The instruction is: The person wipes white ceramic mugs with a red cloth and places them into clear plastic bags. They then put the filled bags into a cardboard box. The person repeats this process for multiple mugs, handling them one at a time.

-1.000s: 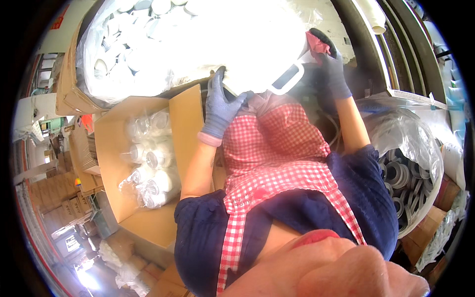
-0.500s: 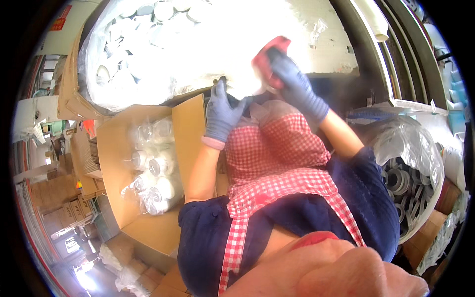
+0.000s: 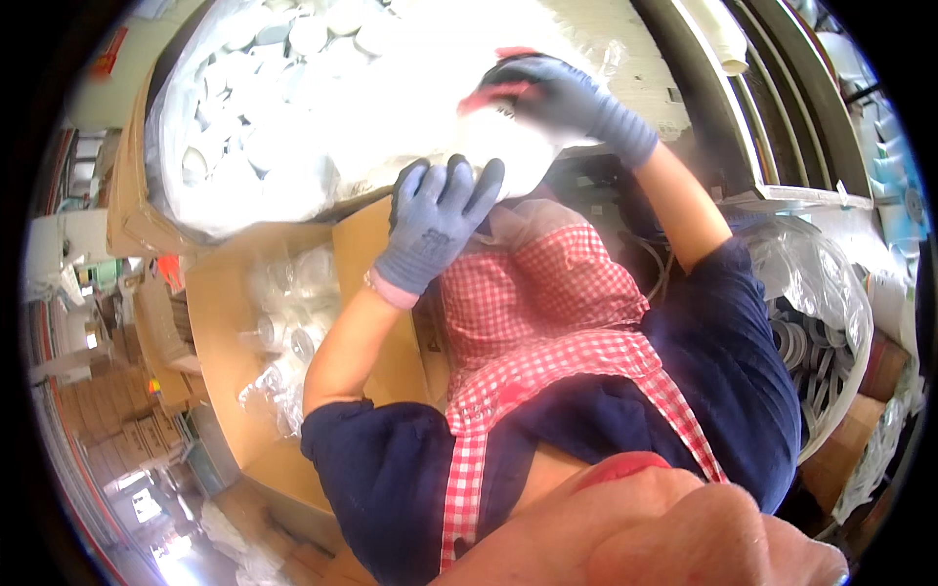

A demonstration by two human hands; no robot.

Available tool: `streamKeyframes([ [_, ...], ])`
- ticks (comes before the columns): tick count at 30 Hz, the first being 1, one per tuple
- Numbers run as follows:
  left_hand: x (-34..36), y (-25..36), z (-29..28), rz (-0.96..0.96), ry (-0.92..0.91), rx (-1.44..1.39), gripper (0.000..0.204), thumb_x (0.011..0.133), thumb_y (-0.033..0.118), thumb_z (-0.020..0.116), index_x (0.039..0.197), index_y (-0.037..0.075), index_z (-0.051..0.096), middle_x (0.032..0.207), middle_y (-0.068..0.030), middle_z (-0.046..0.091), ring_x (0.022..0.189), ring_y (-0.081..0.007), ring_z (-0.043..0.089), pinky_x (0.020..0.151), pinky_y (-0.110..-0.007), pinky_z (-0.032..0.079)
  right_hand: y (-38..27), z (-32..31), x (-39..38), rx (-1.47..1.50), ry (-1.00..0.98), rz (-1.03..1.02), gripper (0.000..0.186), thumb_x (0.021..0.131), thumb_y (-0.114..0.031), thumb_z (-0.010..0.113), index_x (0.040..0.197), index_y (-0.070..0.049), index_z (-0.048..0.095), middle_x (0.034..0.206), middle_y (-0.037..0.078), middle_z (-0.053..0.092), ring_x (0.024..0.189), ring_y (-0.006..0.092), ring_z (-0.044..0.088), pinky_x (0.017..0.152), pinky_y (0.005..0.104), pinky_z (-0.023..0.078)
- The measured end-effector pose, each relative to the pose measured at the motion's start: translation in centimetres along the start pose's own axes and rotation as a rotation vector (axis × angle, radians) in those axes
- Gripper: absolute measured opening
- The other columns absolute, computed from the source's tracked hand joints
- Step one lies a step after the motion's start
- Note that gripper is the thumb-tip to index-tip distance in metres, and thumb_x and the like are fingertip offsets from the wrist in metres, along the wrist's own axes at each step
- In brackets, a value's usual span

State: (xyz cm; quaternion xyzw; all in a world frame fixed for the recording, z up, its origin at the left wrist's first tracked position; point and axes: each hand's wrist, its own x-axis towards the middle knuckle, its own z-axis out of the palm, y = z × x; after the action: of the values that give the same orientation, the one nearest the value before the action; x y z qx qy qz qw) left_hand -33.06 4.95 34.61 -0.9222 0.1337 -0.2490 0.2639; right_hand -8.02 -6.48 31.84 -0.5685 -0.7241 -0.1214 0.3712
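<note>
Our right hand [image 3: 565, 94] grips a red cloth [image 3: 500, 95] against the white cup [image 3: 521, 161]; our left hand [image 3: 430, 227] touches the cup's side, its grip unclear. We judge the wiping unfinished; beyond, bagged pieces [image 3: 305, 339] already lie in the carton [image 3: 220, 322].

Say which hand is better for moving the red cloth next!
Probably the right hand: it holds the red cloth at the white container; the left hand is apart from the cloth.
</note>
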Motion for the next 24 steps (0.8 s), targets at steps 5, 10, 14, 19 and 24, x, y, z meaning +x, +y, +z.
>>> streamKeyframes([
  [5, 1.4, -1.2, -1.3, -0.224, -0.046, -0.301, 0.062, 0.081, 0.034, 0.071, 0.136, 0.009, 0.054, 0.111, -0.0109, 0.054, 0.107, -0.0276, 0.052, 0.104, -0.051, 0.036, 8.1, -5.5, -6.4, 0.125, 0.066, 0.823, 0.040, 0.086, -0.019, 0.066, 0.125, -0.013, 0.063, 0.115, 0.012, 0.068, 0.102, 0.0305, 0.067, 0.089, 0.0406, 0.052],
  [10, 1.2, 0.0, 2.6, -0.797, 0.076, -1.083, 0.054, 0.095, 0.013, 0.061, 0.143, 0.000, 0.042, 0.135, -0.0166, 0.049, 0.124, -0.0300, 0.047, 0.109, -0.040, 0.037, 9.8, -7.4, -13.1, -0.533, -0.046, 0.862, 0.058, 0.081, -0.046, 0.071, 0.124, -0.008, 0.061, 0.118, 0.020, 0.063, 0.105, 0.0366, 0.063, 0.090, 0.0450, 0.051],
  [14, -3.1, -4.7, 8.0, -0.979, 0.113, -1.079, 0.048, 0.101, 0.021, 0.052, 0.145, 0.004, 0.043, 0.144, -0.0138, 0.042, 0.129, -0.0269, 0.044, 0.102, -0.038, 0.043, -4.2, -12.8, -18.9, -0.401, 0.524, 0.526, 0.031, 0.089, -0.017, 0.068, 0.120, -0.011, 0.067, 0.117, 0.011, 0.068, 0.096, 0.0300, 0.068, 0.088, 0.0369, 0.054],
  [19, -4.6, -8.0, 11.7, -1.239, 0.170, -1.146, 0.050, 0.103, 0.034, 0.042, 0.144, 0.006, 0.043, 0.146, -0.0103, 0.045, 0.130, -0.0252, 0.046, 0.098, -0.039, 0.045, -14.7, -18.4, -44.3, -0.481, 1.141, 1.065, 0.030, 0.091, -0.017, 0.066, 0.117, -0.002, 0.066, 0.110, 0.012, 0.071, 0.094, 0.0198, 0.069, 0.084, 0.0310, 0.054],
  [24, -10.1, -14.4, 18.5, -0.727, 0.260, -0.245, 0.038, 0.105, 0.026, 0.043, 0.132, 0.002, 0.055, 0.127, -0.0163, 0.061, 0.114, -0.0278, 0.060, 0.094, -0.035, 0.049, -18.2, -12.5, -69.0, -0.794, 0.705, 1.897, 0.035, 0.095, -0.035, 0.057, 0.108, -0.005, 0.067, 0.099, 0.021, 0.069, 0.088, 0.0350, 0.065, 0.080, 0.0405, 0.049],
])
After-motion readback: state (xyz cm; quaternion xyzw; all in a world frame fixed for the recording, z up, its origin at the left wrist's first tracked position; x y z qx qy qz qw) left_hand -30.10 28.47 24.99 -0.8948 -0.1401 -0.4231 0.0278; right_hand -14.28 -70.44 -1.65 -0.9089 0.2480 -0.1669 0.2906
